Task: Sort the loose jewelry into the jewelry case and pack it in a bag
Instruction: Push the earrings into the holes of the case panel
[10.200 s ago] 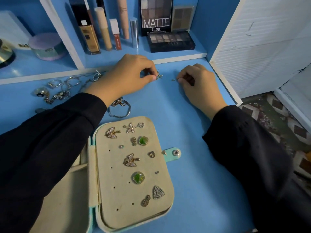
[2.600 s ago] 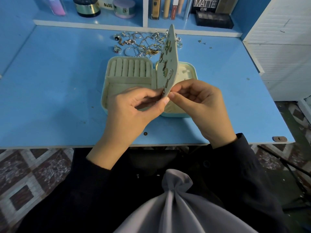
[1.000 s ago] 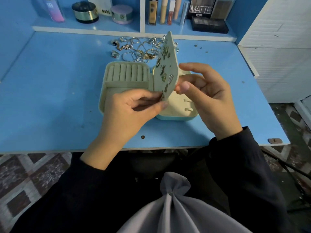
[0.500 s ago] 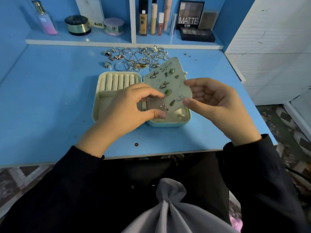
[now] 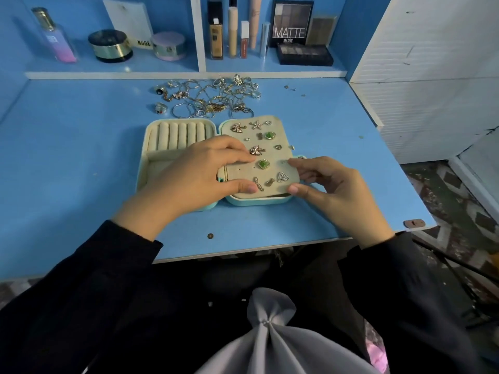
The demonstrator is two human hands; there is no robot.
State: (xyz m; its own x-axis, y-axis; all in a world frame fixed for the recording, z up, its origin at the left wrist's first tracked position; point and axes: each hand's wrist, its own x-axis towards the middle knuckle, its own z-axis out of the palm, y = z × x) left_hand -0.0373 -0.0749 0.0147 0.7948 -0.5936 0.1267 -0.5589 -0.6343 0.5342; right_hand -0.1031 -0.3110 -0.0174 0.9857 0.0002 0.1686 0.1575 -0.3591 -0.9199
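— Where are we?
— The earring panel [image 5: 272,157] lies flat over the right half of the jewelry case [image 5: 256,202] on the desk [image 5: 81,163]. Our left hand [image 5: 199,176] presses its hinge side; our right hand [image 5: 333,191] pinches its outer edge.
— Next?
— Probably the loose jewelry [image 5: 210,99] behind the case: rings onto the ring rolls [image 5: 179,134].

Item: jewelry case [image 5: 256,202] with a smooth mint shell of plastic look, lined in matt beige velvety cloth, as are its ring rolls [image 5: 178,136] and earring panel [image 5: 251,171]. The stud earrings [image 5: 282,177] are polished metal, some set with glossy green stones, and the loose jewelry [image 5: 210,98] is shiny silver- and gold-toned metal. Surroundings: table [image 5: 81,157] of smooth blue laminate with a faint sheen, sleeves [image 5: 81,292] of matt black cloth, grey cloth [image 5: 270,341] smooth and softly lustrous, perfume bottle [image 5: 54,36] clear and glossy, jar [image 5: 110,45] glossy with a bright gold band.
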